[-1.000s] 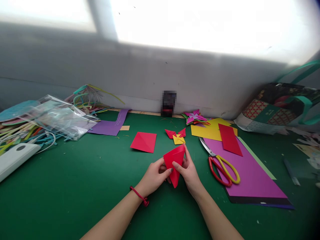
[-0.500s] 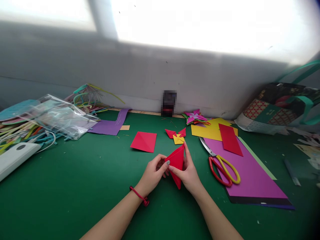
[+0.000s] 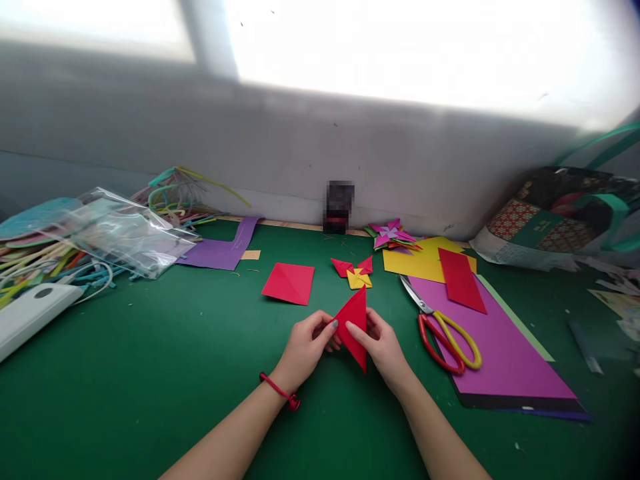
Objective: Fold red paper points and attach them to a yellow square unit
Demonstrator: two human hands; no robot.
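A red paper point(image 3: 354, 312) folded into a triangle is held between my two hands above the green table. My left hand point(image 3: 311, 340) pinches its left corner, thumb in front. On the other side, my right hand point(image 3: 383, 343) grips it near the long upright edge, its thumb pressed on the front face and its other fingers partly hidden behind. Just beyond the triangle lie small folded pieces, two red point(image 3: 343, 268) and one yellow point(image 3: 359, 279). A red paper square point(image 3: 289, 284) with faint creases rests farther left.
Scissors point(image 3: 440, 333) with red and yellow handles lie on purple sheets point(image 3: 510, 360) at right. Behind them are yellow paper point(image 3: 413, 265), a red strip point(image 3: 461, 280) and folded stars point(image 3: 393, 235). A bag point(image 3: 540, 220) stands far right. Clear plastic point(image 3: 135, 233) and a white device point(image 3: 37, 313) sit left.
My right index finger has come down from the triangle's top tip, and the right thumb has slid up and inward on its face. The paper's long edge now stands nearly upright.
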